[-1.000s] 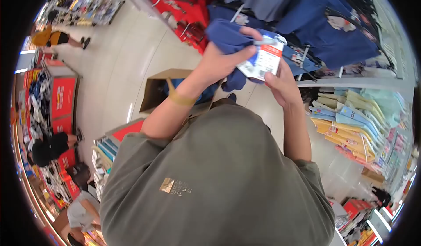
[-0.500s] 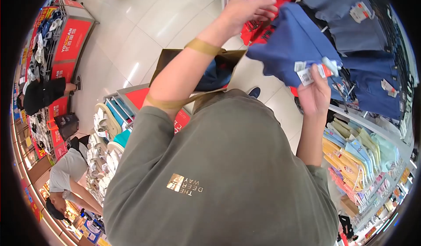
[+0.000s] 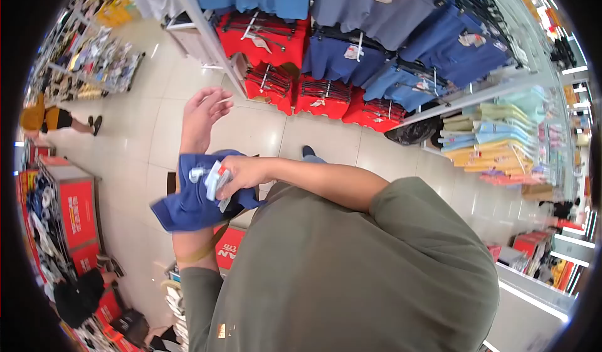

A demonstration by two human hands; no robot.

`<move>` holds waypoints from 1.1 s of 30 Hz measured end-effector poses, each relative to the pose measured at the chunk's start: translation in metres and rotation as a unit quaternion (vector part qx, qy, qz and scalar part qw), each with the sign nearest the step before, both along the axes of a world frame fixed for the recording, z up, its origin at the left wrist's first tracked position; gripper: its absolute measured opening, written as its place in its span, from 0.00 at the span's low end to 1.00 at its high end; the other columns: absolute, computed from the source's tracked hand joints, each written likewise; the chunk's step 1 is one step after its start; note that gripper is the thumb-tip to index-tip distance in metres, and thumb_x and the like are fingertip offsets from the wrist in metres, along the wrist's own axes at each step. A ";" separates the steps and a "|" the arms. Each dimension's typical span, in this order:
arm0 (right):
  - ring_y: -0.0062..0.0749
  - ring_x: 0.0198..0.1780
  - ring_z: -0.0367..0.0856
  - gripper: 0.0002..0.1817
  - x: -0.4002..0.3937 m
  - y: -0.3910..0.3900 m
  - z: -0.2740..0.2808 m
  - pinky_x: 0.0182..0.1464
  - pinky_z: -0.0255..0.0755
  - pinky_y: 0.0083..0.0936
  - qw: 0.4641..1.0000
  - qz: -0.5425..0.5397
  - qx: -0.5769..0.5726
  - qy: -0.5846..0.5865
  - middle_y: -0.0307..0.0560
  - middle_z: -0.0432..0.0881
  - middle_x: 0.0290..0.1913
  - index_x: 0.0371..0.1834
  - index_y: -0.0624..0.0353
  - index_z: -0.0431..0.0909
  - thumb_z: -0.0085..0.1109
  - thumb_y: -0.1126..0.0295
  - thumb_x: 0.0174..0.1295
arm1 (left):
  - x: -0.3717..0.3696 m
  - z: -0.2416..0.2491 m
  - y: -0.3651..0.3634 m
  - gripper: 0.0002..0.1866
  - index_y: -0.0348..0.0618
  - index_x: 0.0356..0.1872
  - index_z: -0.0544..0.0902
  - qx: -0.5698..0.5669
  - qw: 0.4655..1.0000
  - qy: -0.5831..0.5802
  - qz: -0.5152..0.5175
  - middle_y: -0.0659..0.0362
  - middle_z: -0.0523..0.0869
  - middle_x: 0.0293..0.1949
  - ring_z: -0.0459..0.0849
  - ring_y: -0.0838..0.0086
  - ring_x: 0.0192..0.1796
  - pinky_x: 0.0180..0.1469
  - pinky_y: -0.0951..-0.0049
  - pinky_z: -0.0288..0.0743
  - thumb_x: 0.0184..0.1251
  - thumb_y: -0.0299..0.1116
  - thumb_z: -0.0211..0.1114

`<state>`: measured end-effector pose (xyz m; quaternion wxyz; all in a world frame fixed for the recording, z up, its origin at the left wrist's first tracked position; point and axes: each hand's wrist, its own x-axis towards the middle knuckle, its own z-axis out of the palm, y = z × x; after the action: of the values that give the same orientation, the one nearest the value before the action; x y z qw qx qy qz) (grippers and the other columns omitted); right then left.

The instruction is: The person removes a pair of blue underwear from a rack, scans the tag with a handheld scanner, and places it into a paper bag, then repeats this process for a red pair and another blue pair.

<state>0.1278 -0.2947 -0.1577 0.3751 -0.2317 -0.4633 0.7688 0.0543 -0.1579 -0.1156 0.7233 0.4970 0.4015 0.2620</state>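
- Blue cloth, a folded garment (image 3: 188, 195), hangs bunched at the left centre of the frame, clamped in the person's right hand (image 3: 241, 171).
- That right hand reaches across the body from the right, fingers closed around the garment together with a white and red tag (image 3: 216, 179) that sticks out beside the knuckles.
- The left hand (image 3: 204, 115) is raised just above the garment, palm open, fingers spread apart and holding nothing; it does not touch the cloth.
- The left forearm runs down behind the garment, so the cloth hides its middle stretch.
- The person wears an olive green shirt (image 3: 351, 270), which fills the lower right half of the frame.
- Along the top of the frame a rack (image 3: 439, 104) carries hanging blue shirts (image 3: 338, 60) and grey shirts (image 3: 370, 7), with red shirts (image 3: 263, 32) low beside them.
- On the right edge, shelves hold folded stacks of pastel clothes (image 3: 495, 138).
- The floor (image 3: 150, 120) is pale glossy tile.
- At the far left, red display bins (image 3: 78, 214) stand well apart from the hands, and another person in a yellow top (image 3: 37, 117) stands near the upper left edge.
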 end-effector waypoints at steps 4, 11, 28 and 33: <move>0.38 0.39 0.86 0.08 -0.020 0.013 -0.045 0.43 0.76 0.33 0.962 0.032 0.149 -0.229 0.49 0.87 0.35 0.35 0.62 0.84 0.70 0.72 0.53 | -0.006 0.001 0.005 0.12 0.37 0.49 0.78 0.014 1.000 -0.009 0.011 0.51 0.87 0.44 0.87 0.70 0.41 0.48 0.72 0.80 0.70 0.32 0.63; 0.42 0.47 0.83 0.17 -0.133 0.075 -0.128 0.48 0.74 0.40 0.820 0.298 0.434 -0.224 0.52 0.87 0.43 0.46 0.56 0.83 0.65 0.62 0.54 | 0.008 -0.009 0.012 0.09 0.37 0.46 0.80 0.018 1.000 -0.009 -0.007 0.52 0.87 0.44 0.87 0.71 0.41 0.48 0.73 0.80 0.71 0.31 0.61; 0.45 0.52 0.82 0.19 -0.048 0.192 -0.084 0.52 0.76 0.47 0.590 0.207 0.496 -0.602 0.50 0.84 0.49 0.51 0.53 0.82 0.63 0.65 0.54 | -0.005 0.023 0.158 0.07 0.35 0.42 0.79 0.055 0.989 -0.053 0.130 0.50 0.86 0.42 0.85 0.72 0.37 0.44 0.73 0.79 0.72 0.29 0.60; 0.44 0.45 0.85 0.17 -0.075 0.265 -0.139 0.46 0.77 0.43 0.652 0.378 0.389 -0.530 0.53 0.86 0.41 0.42 0.57 0.84 0.65 0.71 0.46 | 0.021 0.037 0.186 0.06 0.35 0.41 0.79 0.088 0.989 -0.088 0.077 0.50 0.86 0.41 0.83 0.71 0.37 0.43 0.73 0.78 0.73 0.28 0.59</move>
<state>0.0532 -0.0297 -0.2967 -0.2015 -0.2378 -0.8872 0.3401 0.0750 0.0283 -0.0786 0.6870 0.5015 0.3484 0.3940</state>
